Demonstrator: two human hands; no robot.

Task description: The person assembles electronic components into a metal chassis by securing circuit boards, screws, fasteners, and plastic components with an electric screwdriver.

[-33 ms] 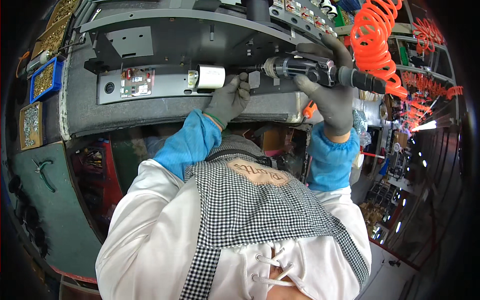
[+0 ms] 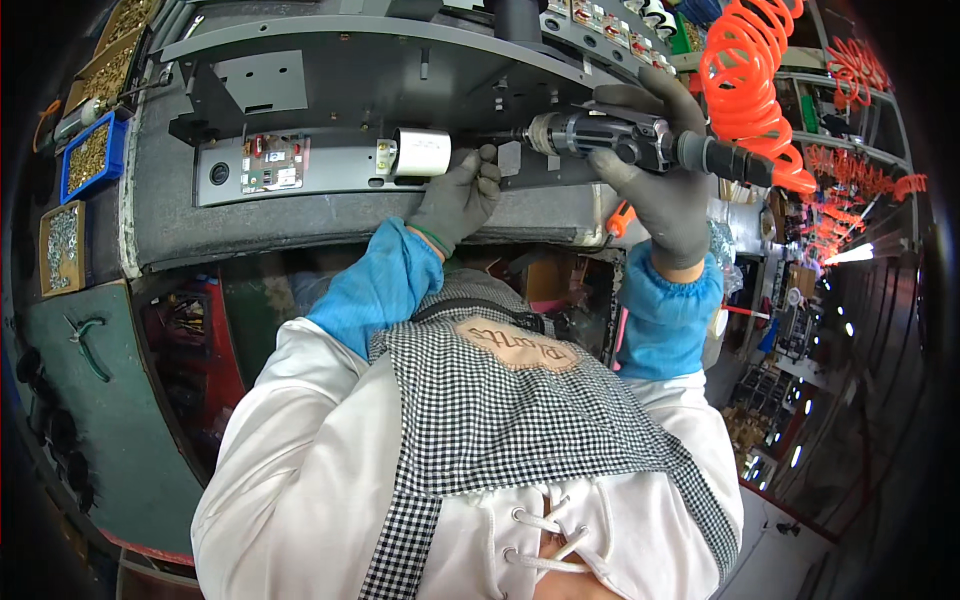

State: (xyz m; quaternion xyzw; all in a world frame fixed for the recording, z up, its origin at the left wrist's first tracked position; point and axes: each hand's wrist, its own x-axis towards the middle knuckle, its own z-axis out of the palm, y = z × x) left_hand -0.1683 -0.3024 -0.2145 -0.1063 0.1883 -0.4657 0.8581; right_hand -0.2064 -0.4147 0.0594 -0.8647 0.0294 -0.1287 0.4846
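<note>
My right hand point(image 2: 665, 190), in a grey glove, is wrapped round a black and silver pneumatic screwdriver point(image 2: 610, 138). The tool lies level, its thin bit pointing left along a dark grey metal housing point(image 2: 370, 85). My left hand point(image 2: 460, 198), also gloved, has its fingers curled together just below the bit's tip; whatever is between them is hidden. Beside these fingers, a white cylindrical capacitor point(image 2: 423, 153) lies on its side on the housing's lower panel. Farther left on that panel sits a circuit board point(image 2: 276, 163) with red parts.
A coiled orange air hose point(image 2: 745, 80) hangs at the upper right. An orange-handled screwdriver point(image 2: 620, 218) is near the bench edge. At the left stand a blue bin of brass-coloured fasteners point(image 2: 122, 150) and a box of silver screws point(image 2: 62, 250). Green-handled pliers point(image 2: 92, 350) lie below.
</note>
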